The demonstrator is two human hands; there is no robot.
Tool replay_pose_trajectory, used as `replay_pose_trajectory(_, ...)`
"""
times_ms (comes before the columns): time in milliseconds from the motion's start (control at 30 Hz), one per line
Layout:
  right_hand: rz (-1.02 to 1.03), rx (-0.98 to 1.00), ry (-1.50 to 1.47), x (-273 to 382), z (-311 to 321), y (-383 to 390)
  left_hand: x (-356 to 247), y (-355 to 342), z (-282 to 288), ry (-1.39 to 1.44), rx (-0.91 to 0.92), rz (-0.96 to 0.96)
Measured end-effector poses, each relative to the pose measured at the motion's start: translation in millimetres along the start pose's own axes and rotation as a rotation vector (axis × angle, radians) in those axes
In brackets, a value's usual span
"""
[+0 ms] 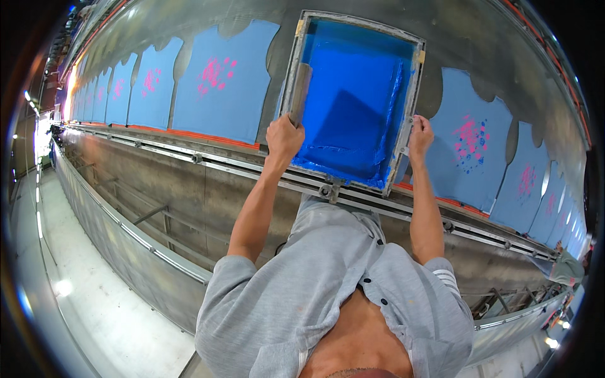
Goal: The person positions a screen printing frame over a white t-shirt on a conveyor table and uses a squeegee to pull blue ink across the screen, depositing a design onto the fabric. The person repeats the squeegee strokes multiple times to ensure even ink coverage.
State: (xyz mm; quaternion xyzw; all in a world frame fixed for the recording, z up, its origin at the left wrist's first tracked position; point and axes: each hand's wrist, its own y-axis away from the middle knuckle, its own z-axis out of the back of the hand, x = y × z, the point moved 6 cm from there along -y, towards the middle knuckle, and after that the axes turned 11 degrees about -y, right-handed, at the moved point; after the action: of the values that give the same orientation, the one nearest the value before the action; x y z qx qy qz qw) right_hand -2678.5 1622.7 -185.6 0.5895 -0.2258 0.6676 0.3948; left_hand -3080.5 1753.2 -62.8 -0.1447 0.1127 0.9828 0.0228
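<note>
A printing screen (421, 79) with a pale metal frame lies on the long table, coated inside with bright blue ink (340, 69) and thicker ridges of it along the right and lower sides. My left hand (285, 135) is closed on a grey squeegee (300, 88), which stands along the inside left of the frame. My right hand (420, 135) has its fingers curled on the frame's right side. Just right of the screen lies a light blue shirt panel (466, 183) with pink and blue splatter marks. Left of the screen is another panel (230, 107) with pink marks only.
More shirt panels (148, 101) run in a row both ways along the sloping table (246, 19). A metal rail (230, 170) follows its near edge. A lower railing (113, 220) crosses behind me. Another person (564, 271) is at the far right.
</note>
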Motion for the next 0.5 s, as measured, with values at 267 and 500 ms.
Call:
replay_pose_trajectory(267,0.124,-0.033,0.176,15,-11,1,2,-30,-36,-0.150,0.056,0.027)
replay_pose_trajectory(500,0.153,-0.014,0.341,25,-6,-2,-62,65,-68,-0.076,0.004,-0.530)
